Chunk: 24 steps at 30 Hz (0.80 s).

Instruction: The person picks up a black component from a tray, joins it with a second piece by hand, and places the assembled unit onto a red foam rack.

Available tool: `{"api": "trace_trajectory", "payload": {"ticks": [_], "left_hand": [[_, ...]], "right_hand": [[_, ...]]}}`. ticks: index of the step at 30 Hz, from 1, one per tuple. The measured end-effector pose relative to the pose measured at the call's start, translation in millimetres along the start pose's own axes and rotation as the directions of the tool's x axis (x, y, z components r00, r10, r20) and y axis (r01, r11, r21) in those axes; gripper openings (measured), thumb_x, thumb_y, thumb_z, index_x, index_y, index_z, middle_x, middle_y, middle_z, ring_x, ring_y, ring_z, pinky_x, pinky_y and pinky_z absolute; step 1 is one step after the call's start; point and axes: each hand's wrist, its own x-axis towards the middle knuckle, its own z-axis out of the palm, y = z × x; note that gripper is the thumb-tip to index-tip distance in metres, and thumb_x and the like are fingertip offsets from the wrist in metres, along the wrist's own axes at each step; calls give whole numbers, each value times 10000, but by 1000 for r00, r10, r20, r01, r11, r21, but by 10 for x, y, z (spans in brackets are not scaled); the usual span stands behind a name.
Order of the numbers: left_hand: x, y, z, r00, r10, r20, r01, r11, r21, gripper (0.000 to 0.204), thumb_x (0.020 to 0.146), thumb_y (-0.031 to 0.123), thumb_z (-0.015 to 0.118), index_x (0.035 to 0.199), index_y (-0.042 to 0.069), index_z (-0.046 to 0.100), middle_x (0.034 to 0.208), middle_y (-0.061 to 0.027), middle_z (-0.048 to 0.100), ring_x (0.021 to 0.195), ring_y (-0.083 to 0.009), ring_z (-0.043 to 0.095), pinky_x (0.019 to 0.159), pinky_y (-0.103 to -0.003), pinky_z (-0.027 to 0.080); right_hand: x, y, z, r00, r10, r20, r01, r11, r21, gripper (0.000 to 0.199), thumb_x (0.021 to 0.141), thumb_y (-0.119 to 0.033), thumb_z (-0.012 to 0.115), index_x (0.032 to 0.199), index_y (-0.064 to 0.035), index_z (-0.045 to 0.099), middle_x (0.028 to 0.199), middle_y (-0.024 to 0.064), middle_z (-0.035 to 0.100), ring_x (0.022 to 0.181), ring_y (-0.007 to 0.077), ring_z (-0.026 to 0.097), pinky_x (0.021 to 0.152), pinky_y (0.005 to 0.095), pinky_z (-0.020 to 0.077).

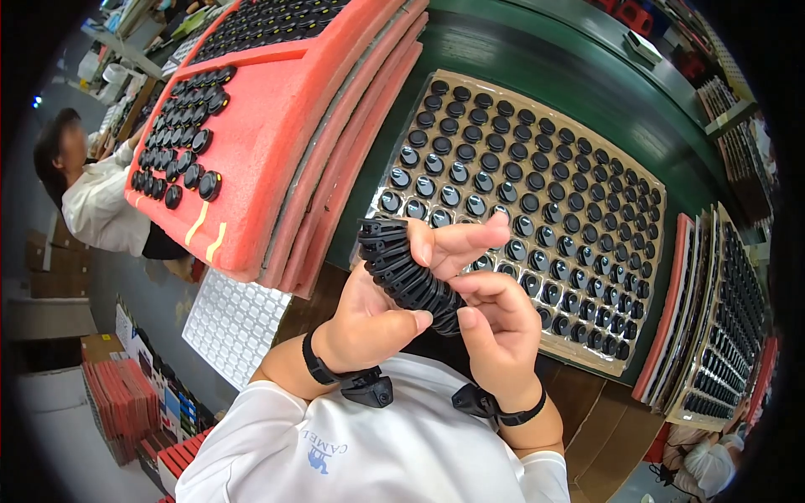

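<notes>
A curved stack of black, round, ridged plastic parts (404,272) lies across my left hand (362,314). The fingers of that hand wrap behind the stack, and its thumb presses along the near side. At the stack's lower right end, my right hand (506,323) pinches the last parts between thumb and fingers. Just beyond both hands is a clear plastic tray (459,77) on brown board, set with rows of similar black round parts (512,171). Parts of its near left corner are hidden behind my hands.
Stacked pink foam trays (277,126) rise at the left, the top one carrying black parts. A green belt (503,42) runs beneath the clear tray. More filled trays (713,335) lean at the right. A white grid tray (231,323) lies lower left; a person (101,205) works beyond.
</notes>
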Motion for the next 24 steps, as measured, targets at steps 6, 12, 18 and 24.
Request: {"api": "trace_trajectory", "payload": {"ticks": [6, 12, 18, 24], "left_hand": [[-19, -25, -25, 1000, 10, 21, -11, 998, 63, 415, 713, 27, 652, 1003, 184, 400, 1365, -227, 384, 1389, -355, 124, 1118, -479, 123], [17, -4, -38, 998, -34, 55, 34, 999, 7, 400, 713, 26, 649, 1004, 183, 424, 1351, -223, 404, 1387, -378, 109, 1113, -504, 98], [-20, -18, -67, 995, 16, 100, -31, 988, 152, 376, 745, -42, 541, 1074, 93, 418, 1343, -253, 397, 1385, -368, 123, 1105, -514, 74], [-90, 73, -38, 999, -12, -39, 26, 926, 377, 480, 749, 114, 723, 1134, 115, 437, 1188, -165, 532, 1314, -379, 301, 1094, -529, 177]], "right_hand": [[26, -21, -45, 972, 228, 47, -233, 953, 192, 260, 859, 0, 576, 1102, 29, 487, 1077, 74, 554, 998, 138, 532, 904, 269, 407], [53, -33, -35, 966, 235, 106, -256, 921, 292, 265, 841, 5, 597, 1085, 17, 495, 1097, 78, 539, 1050, 138, 508, 914, 274, 405], [50, -38, -95, 960, 274, 55, -277, 913, 300, 279, 827, -1, 618, 1078, 15, 496, 1090, 78, 541, 1049, 144, 511, 918, 276, 404], [83, -106, -81, 941, 334, 45, -330, 883, 335, 286, 819, -2, 627, 1074, 6, 498, 1068, 71, 541, 1066, 148, 499, 937, 285, 389]]}}
